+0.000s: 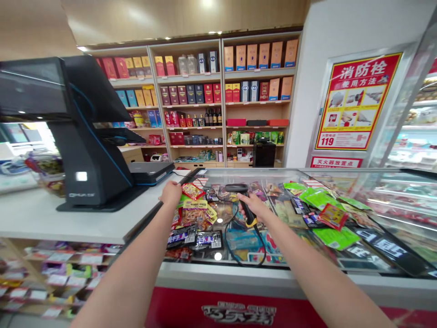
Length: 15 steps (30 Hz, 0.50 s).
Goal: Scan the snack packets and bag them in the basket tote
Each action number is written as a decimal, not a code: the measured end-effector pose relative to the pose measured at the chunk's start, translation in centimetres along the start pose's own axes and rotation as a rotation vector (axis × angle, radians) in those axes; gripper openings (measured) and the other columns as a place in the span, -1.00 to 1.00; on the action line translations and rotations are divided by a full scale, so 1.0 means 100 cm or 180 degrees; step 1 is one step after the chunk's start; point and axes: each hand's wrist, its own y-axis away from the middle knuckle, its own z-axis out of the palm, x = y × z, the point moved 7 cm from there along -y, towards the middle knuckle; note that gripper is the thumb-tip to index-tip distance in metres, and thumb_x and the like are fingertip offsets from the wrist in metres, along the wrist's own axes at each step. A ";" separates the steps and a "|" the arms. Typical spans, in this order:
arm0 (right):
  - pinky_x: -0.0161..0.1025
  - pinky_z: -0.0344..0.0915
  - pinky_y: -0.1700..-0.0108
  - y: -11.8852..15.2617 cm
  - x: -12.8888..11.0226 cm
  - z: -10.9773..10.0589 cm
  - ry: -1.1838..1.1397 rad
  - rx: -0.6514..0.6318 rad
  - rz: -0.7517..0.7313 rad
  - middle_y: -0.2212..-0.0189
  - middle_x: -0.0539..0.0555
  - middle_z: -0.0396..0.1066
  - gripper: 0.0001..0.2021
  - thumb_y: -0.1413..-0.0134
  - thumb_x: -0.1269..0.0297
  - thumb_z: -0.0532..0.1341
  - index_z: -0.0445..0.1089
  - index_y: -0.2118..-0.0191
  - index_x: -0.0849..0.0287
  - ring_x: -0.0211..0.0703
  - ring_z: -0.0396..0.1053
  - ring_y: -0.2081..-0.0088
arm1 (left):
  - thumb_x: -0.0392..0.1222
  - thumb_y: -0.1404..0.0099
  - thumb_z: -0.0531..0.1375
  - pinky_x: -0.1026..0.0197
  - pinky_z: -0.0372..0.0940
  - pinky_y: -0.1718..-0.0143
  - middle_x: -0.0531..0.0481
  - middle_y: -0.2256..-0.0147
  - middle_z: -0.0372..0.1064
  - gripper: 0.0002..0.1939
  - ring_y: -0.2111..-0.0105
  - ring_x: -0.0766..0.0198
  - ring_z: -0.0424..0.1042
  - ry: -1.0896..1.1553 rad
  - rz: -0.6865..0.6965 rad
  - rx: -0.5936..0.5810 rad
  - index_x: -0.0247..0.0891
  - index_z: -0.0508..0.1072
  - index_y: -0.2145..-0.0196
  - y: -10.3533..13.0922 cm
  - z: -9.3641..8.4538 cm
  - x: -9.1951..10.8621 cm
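My right hand (251, 207) is wrapped round the handle of a black and yellow barcode scanner (246, 205), whose head points to the left. From the scanner a black cable (226, 237) loops over the glass top of a freezer. My left hand (171, 192) has its fingers curled at the left edge of the glass, beside a small red and gold packet (193, 191); what it holds, if anything, is hidden. Several snack packets (196, 216) lie just right of that hand. Another pile of green, black and red packets (321, 200) lies to the right of the scanner.
A black checkout terminal (92, 136) stands on the white counter (92, 225) at the left, with a flat black device (150, 171) beside it. The freezer's front rim (239, 273) runs below my forearms. Stocked shelves (221, 102) stand behind.
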 end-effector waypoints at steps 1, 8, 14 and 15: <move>-0.40 0.18 0.73 -0.001 0.000 -0.001 -0.0006 0.0013 -0.0003 0.71 -0.10 0.26 -0.79 -0.08 0.16 0.18 0.19 0.41 0.17 -0.32 0.18 0.75 | -0.17 -0.12 0.16 -0.27 0.11 0.04 -0.23 0.18 0.43 -0.90 0.09 -0.13 0.37 -0.0035 0.0060 0.0051 -0.20 0.36 0.36 0.003 -0.002 0.003; -0.38 0.20 0.71 -0.005 0.002 -0.033 -0.0149 0.0218 -0.0101 0.71 -0.10 0.25 -0.71 -0.04 0.07 0.22 0.18 0.44 0.17 -0.32 0.20 0.74 | -0.18 -0.22 0.06 -0.10 0.12 -0.02 -0.21 0.06 0.34 -0.74 -0.01 0.00 0.28 0.0039 0.1150 0.0465 -0.23 0.35 0.13 0.050 0.000 0.073; -0.37 0.18 0.72 0.010 -0.001 -0.082 -0.0281 0.0655 -0.0159 0.72 -0.10 0.24 -0.71 -0.04 0.07 0.23 0.20 0.44 0.17 -0.32 0.18 0.75 | -0.19 -0.21 0.09 0.16 0.23 0.15 -0.09 0.24 0.44 -0.77 0.21 0.17 0.41 0.0386 0.1750 -0.0796 -0.25 0.38 0.17 0.124 0.096 0.132; -0.37 0.19 0.72 0.014 -0.002 -0.092 -0.0277 0.0728 -0.0194 0.72 -0.10 0.24 -0.70 -0.03 0.06 0.24 0.20 0.43 0.17 -0.32 0.18 0.75 | -0.20 -0.20 0.10 0.19 0.23 0.17 -0.07 0.28 0.45 -0.80 0.24 0.19 0.42 0.0388 0.1843 -0.1085 -0.25 0.40 0.21 0.143 0.116 0.141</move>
